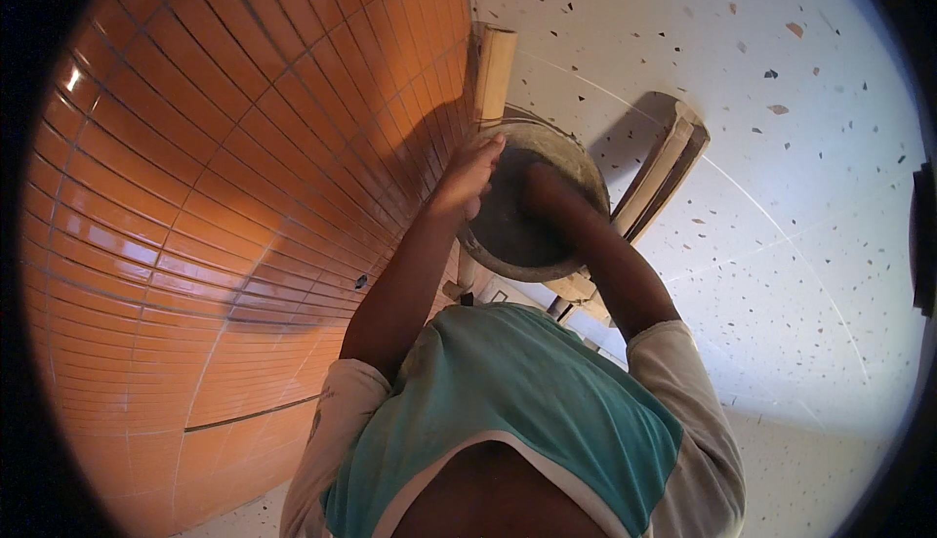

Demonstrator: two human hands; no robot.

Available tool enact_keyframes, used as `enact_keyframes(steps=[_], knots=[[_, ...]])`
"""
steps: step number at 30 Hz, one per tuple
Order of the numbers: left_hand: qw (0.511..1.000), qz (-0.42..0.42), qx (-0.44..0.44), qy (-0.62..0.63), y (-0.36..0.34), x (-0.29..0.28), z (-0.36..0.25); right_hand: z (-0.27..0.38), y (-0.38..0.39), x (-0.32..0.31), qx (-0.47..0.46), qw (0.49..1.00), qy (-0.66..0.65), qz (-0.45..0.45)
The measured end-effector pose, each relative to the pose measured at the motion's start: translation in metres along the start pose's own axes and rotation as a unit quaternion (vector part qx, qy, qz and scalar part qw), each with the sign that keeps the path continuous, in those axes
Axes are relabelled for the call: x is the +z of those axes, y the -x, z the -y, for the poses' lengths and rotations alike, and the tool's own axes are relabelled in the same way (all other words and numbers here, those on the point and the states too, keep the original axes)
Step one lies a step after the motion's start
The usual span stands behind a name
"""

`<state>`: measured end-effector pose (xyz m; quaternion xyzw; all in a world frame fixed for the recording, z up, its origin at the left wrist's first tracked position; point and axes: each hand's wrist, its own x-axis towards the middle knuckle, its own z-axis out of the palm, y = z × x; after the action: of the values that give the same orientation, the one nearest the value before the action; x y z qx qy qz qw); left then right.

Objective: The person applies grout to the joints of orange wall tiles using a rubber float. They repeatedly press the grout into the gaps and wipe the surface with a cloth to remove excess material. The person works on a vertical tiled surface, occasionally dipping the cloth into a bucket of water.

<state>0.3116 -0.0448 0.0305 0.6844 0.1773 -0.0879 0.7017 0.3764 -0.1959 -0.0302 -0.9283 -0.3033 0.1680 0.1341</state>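
A round grey bucket (522, 271) with a dirty, crusted rim is in front of my body, close to the tiled wall. My left hand (472, 177) is closed on the bucket's left rim, its thumb lying along the top edge. Reaching down inside from the right is my right hand (543, 188); its fingers are lost in the dark interior. Whatever lies at the bottom of the bucket is too shaded to name. The bucket appears to rest on a wooden support, mostly hidden beneath it.
Glossy orange tiles with grey joints cover the wall (244, 147) on my left. Wooden pieces stick out beyond the bucket, one (495, 74) along the wall and another (666, 165) to the right. A pale speckled floor (781, 206) spreads out on the right.
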Motion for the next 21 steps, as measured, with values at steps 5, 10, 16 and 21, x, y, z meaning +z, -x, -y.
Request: enact_keyframes(steps=[5,10,16,21], knots=[[0.964,0.035,-0.131,0.231,0.009,0.022,0.001,0.001,0.041,-0.062,0.016,0.855,-0.518,-0.011],[0.934,0.003,-0.150,0.324,-0.026,0.037,0.031,0.012,0.055,-0.073,-0.034,0.878,-0.470,-0.085],[0.984,-0.065,-0.088,0.139,-0.016,0.034,0.021,0.021,0.077,-0.083,-0.013,0.882,-0.414,-0.226],[0.974,0.021,-0.114,0.197,-0.005,0.038,-0.006,-0.019,0.023,-0.011,-0.033,0.985,-0.078,-0.148]])
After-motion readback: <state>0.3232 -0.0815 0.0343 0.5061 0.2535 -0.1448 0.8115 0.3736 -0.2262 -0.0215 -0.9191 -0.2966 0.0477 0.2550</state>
